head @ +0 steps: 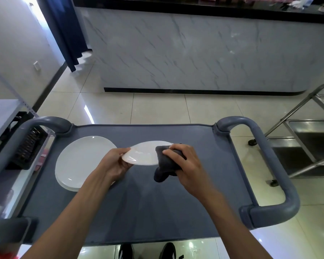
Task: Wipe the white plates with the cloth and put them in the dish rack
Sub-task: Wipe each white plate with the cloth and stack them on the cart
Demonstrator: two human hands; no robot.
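Note:
My left hand [114, 163] grips the near-left rim of a white plate [143, 153] and holds it tilted above the grey cart top [157, 206]. My right hand [185, 163] grips a bunched dark grey cloth [166, 165] and presses it against the plate's right side. A stack of white plates [80, 161] lies flat on the left part of the cart. A black dish rack [25, 149] stands off the cart's left side, partly hidden behind the cart handle.
The cart has thick grey handles at the left [45, 123] and the right [269, 165]. A steel trolley [307, 139] stands at the right. A marble-fronted counter [195, 49] runs across the back. A white shelf [2, 116] is at the left.

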